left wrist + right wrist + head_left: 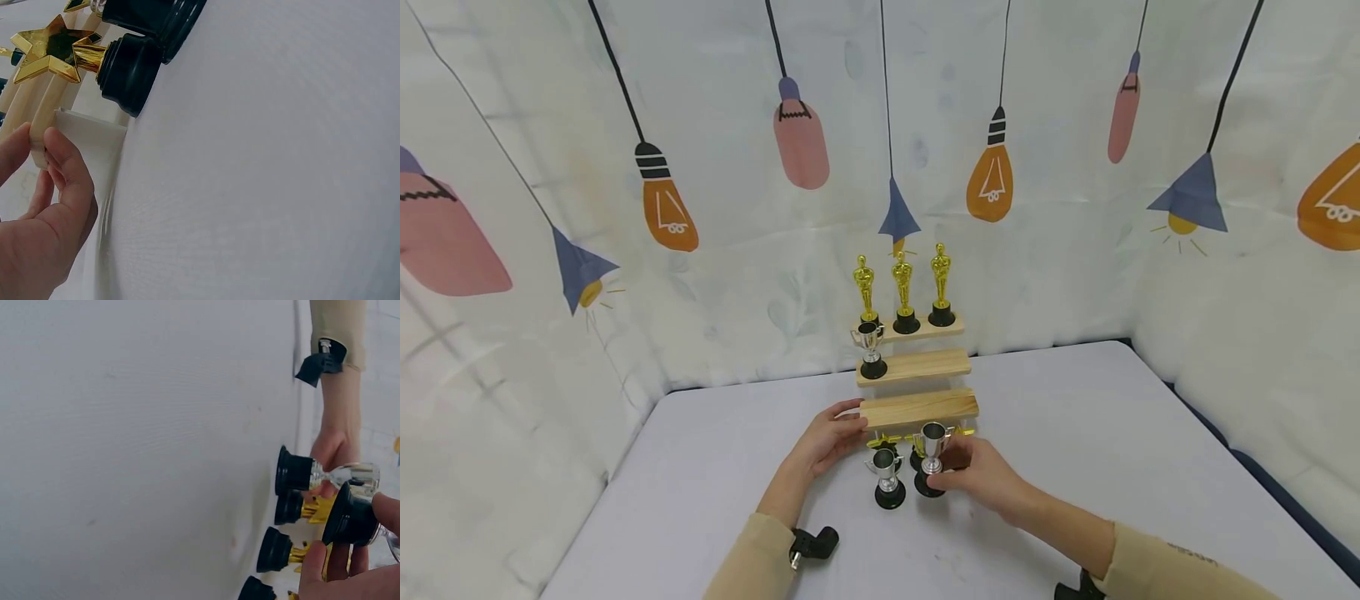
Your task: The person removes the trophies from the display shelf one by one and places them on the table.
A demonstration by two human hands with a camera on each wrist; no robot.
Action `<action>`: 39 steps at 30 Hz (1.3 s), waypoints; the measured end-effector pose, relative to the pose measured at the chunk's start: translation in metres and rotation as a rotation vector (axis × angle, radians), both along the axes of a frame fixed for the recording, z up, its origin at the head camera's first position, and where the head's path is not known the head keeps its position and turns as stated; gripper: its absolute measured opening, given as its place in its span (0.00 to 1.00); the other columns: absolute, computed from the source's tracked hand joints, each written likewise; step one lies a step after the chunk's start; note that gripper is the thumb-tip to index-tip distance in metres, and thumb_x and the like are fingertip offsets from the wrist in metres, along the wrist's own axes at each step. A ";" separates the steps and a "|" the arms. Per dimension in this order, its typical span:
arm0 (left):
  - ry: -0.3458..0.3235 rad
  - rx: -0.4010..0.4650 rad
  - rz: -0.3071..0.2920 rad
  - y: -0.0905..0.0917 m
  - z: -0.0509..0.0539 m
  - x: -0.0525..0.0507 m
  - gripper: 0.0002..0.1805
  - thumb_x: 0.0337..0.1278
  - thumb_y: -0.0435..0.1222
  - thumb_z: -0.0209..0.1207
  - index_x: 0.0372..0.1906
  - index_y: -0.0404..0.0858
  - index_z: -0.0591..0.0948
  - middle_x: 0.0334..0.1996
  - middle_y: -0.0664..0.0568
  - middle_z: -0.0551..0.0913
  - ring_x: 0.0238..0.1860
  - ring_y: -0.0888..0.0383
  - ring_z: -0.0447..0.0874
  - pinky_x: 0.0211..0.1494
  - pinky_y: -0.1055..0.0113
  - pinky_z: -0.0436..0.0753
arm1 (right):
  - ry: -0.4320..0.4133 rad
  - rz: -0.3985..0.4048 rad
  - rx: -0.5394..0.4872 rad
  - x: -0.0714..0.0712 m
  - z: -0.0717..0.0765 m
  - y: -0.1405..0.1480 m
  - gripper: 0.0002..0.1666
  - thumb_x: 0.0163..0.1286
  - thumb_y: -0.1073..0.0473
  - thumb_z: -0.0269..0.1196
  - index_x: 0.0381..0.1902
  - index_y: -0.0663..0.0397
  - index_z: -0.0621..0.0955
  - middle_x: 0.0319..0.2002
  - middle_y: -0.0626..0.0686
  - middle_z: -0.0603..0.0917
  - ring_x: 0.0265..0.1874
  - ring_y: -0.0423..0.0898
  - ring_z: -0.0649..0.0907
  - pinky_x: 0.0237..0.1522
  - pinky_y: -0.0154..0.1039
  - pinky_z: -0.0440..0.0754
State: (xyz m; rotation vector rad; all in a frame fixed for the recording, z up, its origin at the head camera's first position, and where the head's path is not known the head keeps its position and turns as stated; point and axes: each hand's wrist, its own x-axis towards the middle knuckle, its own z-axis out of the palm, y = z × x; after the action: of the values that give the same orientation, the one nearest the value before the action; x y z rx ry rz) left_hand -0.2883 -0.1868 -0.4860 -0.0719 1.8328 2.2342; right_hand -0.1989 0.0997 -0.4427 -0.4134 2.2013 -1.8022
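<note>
My right hand (pixel 988 479) pinches a silver trophy cup (pixel 933 440) by its black base, which is off the table in the right wrist view. Just left of it, a second silver trophy cup (pixel 886 477) stands upright on the table. With thumb and fingers, my left hand (pixel 829 440) grips the left end of the lowest board of a stepped wooden shelf (pixel 919 409). Gold star trophies (pixel 53 50) on black bases stand in front of that board, partly hidden by the cups in the head view. A third silver cup (pixel 871 350) stands at the middle board's left end.
Three gold figure statuettes (pixel 903 287) stand on the top board. A white cloth covers the table (pixel 737 450). Behind it hangs a pale curtain (pixel 722 292) printed with lamps, close to the shelf's back.
</note>
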 end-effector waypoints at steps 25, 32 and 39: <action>-0.002 0.003 -0.043 -0.002 0.001 -0.001 0.32 0.70 0.25 0.59 0.75 0.28 0.63 0.54 0.40 0.78 0.47 0.55 0.83 0.50 0.64 0.84 | -0.007 -0.008 0.035 -0.006 -0.025 -0.003 0.19 0.58 0.69 0.74 0.46 0.67 0.82 0.39 0.52 0.86 0.43 0.47 0.84 0.45 0.40 0.84; -0.004 0.013 -0.049 -0.002 0.002 0.001 0.33 0.69 0.25 0.59 0.75 0.27 0.63 0.54 0.40 0.77 0.47 0.55 0.82 0.51 0.64 0.83 | 0.010 -0.020 0.042 -0.005 -0.033 -0.006 0.19 0.57 0.71 0.74 0.45 0.68 0.82 0.39 0.52 0.86 0.40 0.47 0.84 0.43 0.39 0.82; -0.002 0.023 -0.036 -0.001 0.003 0.002 0.33 0.68 0.24 0.59 0.75 0.27 0.63 0.52 0.41 0.78 0.46 0.55 0.83 0.50 0.65 0.84 | 0.086 -0.029 0.108 -0.005 -0.037 -0.012 0.18 0.54 0.71 0.75 0.42 0.65 0.82 0.36 0.50 0.85 0.38 0.46 0.83 0.41 0.37 0.80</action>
State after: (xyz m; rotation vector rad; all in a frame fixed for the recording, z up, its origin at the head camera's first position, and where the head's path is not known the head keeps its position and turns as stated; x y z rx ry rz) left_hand -0.2866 -0.1882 -0.4834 -0.0366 1.7925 2.2304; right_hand -0.2044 0.0874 -0.4800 -0.4458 2.3616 -1.6993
